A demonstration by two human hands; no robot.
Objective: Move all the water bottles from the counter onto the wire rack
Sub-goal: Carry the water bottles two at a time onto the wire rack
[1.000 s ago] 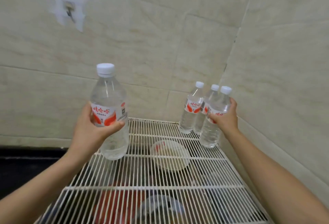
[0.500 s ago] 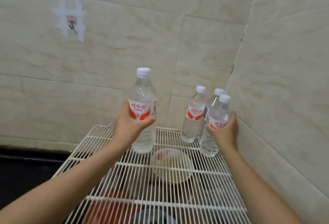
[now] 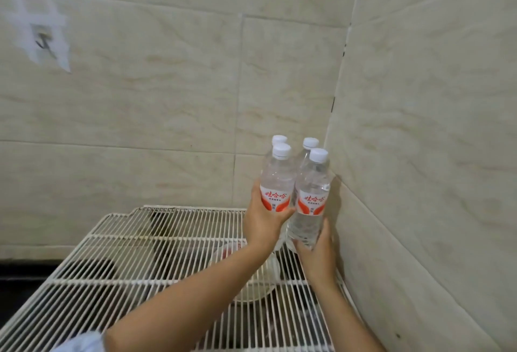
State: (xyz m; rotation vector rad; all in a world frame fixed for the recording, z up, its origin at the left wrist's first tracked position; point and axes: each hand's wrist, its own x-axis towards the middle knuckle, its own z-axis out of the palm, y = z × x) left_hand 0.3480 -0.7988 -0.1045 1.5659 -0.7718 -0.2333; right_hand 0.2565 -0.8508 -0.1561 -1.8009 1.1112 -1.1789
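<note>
Several clear water bottles with white caps and red-and-white labels crowd the far right corner of the white wire rack [image 3: 145, 239]. My left hand [image 3: 263, 221] grips the front left bottle [image 3: 277, 181] around its label. My right hand [image 3: 317, 251] holds the front right bottle [image 3: 310, 192] from its lower part. Both stand upright and side by side. Behind them two more bottles show mostly as caps, one at the back left [image 3: 279, 139] and one at the back right [image 3: 310, 142].
Tiled walls close in behind and on the right [image 3: 419, 127], meeting at the corner. A hook [image 3: 43, 42] hangs on the back wall at left. Under the rack lie a pale bowl [image 3: 263, 281] and dark items. Black counter edge [image 3: 16, 270] at left.
My left hand carried its bottle rightward across the rack to the corner, beside the bottle in my right hand. My right hand slid lower on its bottle.
</note>
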